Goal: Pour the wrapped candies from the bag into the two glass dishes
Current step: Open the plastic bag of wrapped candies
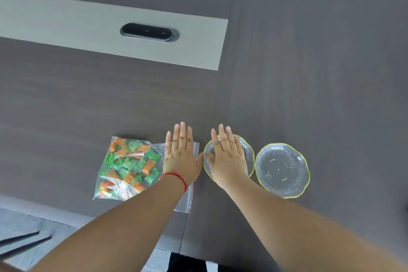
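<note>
A clear zip bag (130,168) full of green and orange wrapped candies lies flat on the dark table, its zip end toward the right. My left hand (181,157), with a red string on the wrist, is held flat and open over that zip end, holding nothing. Two clear ribbed glass dishes with yellow rims stand side by side to the right. My right hand (228,159) is flat and open above the left dish (248,150), covering most of it. The right dish (282,170) is uncovered, with nothing in it.
A dark wood table (309,73) has a light grey strip (66,26) across the back with a black oval cable port (149,32). The table's near edge runs along the lower left, with grey floor and dark chair legs (22,243) beyond it.
</note>
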Motion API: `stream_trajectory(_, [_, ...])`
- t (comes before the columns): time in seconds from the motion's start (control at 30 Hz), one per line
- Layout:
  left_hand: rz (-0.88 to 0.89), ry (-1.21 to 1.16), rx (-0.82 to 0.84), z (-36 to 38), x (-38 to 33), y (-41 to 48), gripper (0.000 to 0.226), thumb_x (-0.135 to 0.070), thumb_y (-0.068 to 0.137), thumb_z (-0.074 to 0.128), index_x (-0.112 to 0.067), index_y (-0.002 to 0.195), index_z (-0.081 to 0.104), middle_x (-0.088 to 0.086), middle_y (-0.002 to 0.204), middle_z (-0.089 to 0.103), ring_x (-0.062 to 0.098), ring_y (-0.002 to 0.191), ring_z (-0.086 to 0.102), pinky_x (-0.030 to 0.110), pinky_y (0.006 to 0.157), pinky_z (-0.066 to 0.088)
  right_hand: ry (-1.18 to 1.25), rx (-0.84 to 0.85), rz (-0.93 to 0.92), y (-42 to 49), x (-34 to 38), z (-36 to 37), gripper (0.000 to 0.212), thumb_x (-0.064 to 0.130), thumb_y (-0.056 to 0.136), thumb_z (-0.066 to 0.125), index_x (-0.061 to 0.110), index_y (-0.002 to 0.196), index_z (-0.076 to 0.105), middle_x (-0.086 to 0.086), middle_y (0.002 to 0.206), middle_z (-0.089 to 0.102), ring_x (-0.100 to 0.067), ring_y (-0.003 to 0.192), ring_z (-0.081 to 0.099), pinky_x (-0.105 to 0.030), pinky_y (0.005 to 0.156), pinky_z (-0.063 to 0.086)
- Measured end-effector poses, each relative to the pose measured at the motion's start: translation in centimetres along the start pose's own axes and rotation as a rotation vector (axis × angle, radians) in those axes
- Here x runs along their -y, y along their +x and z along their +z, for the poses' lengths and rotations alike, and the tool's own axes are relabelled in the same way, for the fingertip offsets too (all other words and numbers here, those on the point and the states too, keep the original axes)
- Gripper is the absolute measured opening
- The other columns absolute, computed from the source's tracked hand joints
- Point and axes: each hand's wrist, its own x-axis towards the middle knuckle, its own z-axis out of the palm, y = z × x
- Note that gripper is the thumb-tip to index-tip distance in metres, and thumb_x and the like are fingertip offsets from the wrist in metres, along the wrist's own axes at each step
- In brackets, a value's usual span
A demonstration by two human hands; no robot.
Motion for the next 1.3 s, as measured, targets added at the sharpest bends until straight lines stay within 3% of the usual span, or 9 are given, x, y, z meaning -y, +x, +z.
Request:
stream_trajectory(0.07, [-0.010,0.028,0.130,0.1,-0.4,-1.0,0.083,-0.057,0.086,0.035,-0.003,0.147,0.021,0.015,0.157,0.020,0.031,0.147,0.014,0.045,0.118,0.002,0.000,0.026,0.023,-0.3,-0.1,0.2,0.062,0.040,0.092,0.030,0.013,0.148,0.036,-0.009,0.157,0.032,-0.026,0.146,0.027,-0.037,0.116,0.006])
stream_trajectory(0.17, [-0.013,0.100,0.187,0.4,-0.9,-3.1,0.062,-0.054,0.077,0.047,-0.008,0.119,0.049,0.008,0.119,0.054,0.028,0.110,0.050,0.045,0.098,0.035,-0.043,0.098,0.018,-1.3,0.0,1.2,0.062,0.040,0.092,0.030,0.013,0.147,0.037,-0.008,0.157,0.034,-0.026,0.145,0.030,-0.038,0.116,0.007])
stream_trajectory(0.43, [-0.157,0.106,0.353,0.3,-0.8,-3.8,0.028,-0.027,0.090,0.039,-0.013,0.103,0.060,0.006,0.100,0.065,0.024,0.094,0.063,0.033,0.074,0.042,-0.076,0.200,-0.049,-3.6,0.3,2.1,0.061,0.037,0.093,0.025,0.010,0.143,0.045,-0.008,0.153,0.040,-0.027,0.142,0.035,-0.042,0.114,0.011])
stream_trajectory(0.77, [-0.210,-0.154,0.598,-0.8,0.1,-2.4,0.029,-0.017,0.089,0.040,-0.007,0.107,0.060,0.015,0.116,0.065,0.032,0.109,0.059,0.032,0.088,0.045,-0.030,0.175,-0.168,-4.6,0.5,1.9,0.053,0.031,0.095,0.029,0.009,0.138,0.052,-0.010,0.150,0.045,-0.030,0.142,0.037,-0.046,0.113,0.015])
stream_trajectory(0.9, [-0.201,-0.303,0.594,-2.1,0.8,-2.0,0.024,-0.023,0.089,0.045,-0.009,0.094,0.064,0.013,0.101,0.068,0.031,0.103,0.061,0.032,0.085,0.045,0.026,0.027,-0.162,-4.1,1.1,1.4,0.027,0.018,0.086,0.055,0.014,0.109,0.070,-0.008,0.142,0.054,-0.030,0.140,0.039,-0.047,0.114,0.013])
stream_trajectory(1.0, [-0.264,-0.508,0.561,-3.5,0.9,-1.6,0.020,-0.025,0.086,0.053,-0.009,0.078,0.063,0.013,0.084,0.073,0.029,0.086,0.068,0.035,0.085,0.051,0.217,0.032,-0.054,-3.7,2.1,-0.4,0.027,0.025,0.092,0.042,0.020,0.084,0.068,0.000,0.120,0.066,-0.027,0.133,0.048,-0.040,0.114,0.018])
stream_trajectory(1.07, [-0.307,-0.673,0.547,-4.1,0.9,-1.6,0.019,-0.026,0.083,0.057,-0.013,0.069,0.058,0.007,0.069,0.071,0.022,0.065,0.067,0.037,0.080,0.056,0.324,0.166,0.070,-3.0,2.9,-3.0,0.039,0.035,0.094,0.031,0.023,0.073,0.062,0.002,0.093,0.064,-0.025,0.110,0.058,-0.032,0.095,0.035])
stream_trajectory(1.17, [-0.358,-0.855,0.525,-4.8,0.6,-1.6,0.028,-0.039,0.077,0.064,-0.013,0.068,0.058,0.001,0.062,0.067,0.010,0.049,0.063,0.027,0.059,0.055,0.608,0.453,0.283,-1.6,3.3,-6.0,0.033,0.040,0.093,0.044,0.025,0.066,0.055,0.003,0.072,0.054,-0.022,0.076,0.054,-0.029,0.062,0.040])
stream_trajectory(1.3, [-0.362,-0.888,0.477,-5.6,0.0,-1.3,0.030,-0.040,0.075,0.067,-0.013,0.065,0.057,-0.001,0.057,0.063,0.008,0.043,0.058,0.020,0.056,0.048,0.814,0.566,0.398,-0.7,2.7,-7.8,0.019,0.031,0.091,0.054,0.028,0.073,0.060,0.003,0.082,0.062,-0.017,0.078,0.056,-0.020,0.062,0.043])
